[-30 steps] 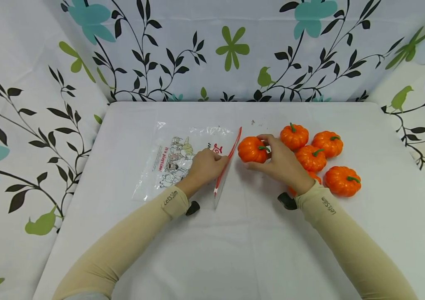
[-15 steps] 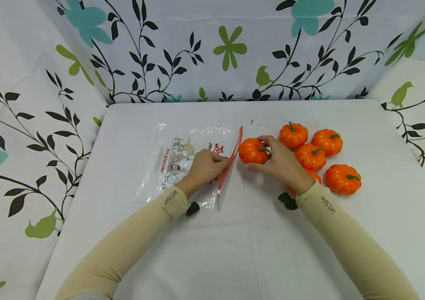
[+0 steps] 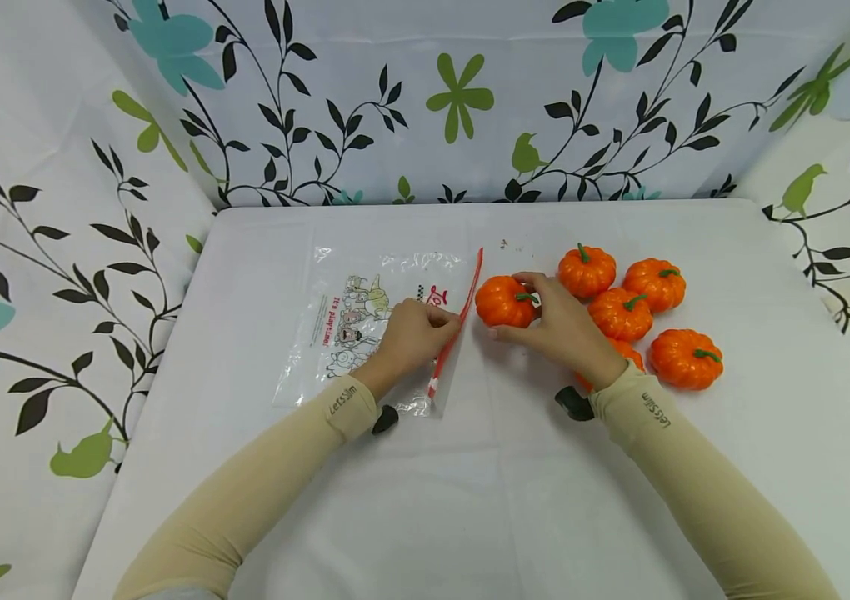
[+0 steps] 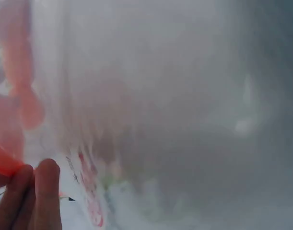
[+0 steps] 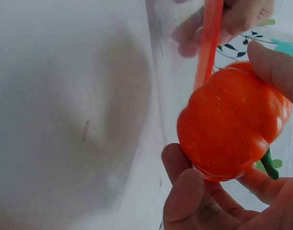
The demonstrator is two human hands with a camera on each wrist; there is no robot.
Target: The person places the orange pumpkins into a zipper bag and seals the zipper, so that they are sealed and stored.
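Note:
A clear plastic zip bag (image 3: 342,358) with printed cartoon animals lies on the table. Its red zip edge (image 3: 473,279) is pinched by my left hand (image 3: 412,333), which lifts that side a little. In the left wrist view, blurred clear plastic covers most of the picture, and the fingertips (image 4: 46,172) show low at the left. My right hand (image 3: 566,332) grips a small orange toy pumpkin (image 3: 502,302) just right of the zip edge. The right wrist view shows thumb and fingers around this pumpkin (image 5: 228,124), its green stem turned toward the palm.
Several more pumpkins (image 3: 686,360) sit on the white table (image 3: 500,500) right of and partly behind my right hand; one (image 3: 631,354) is half hidden by the wrist. A patterned curtain (image 3: 395,100) hangs around the far side and both flanks.
The red zip edge and the bag's near edge have shifted slightly in the left hand's pinch. Both hands and the gripped pumpkin have stayed nearly in place.

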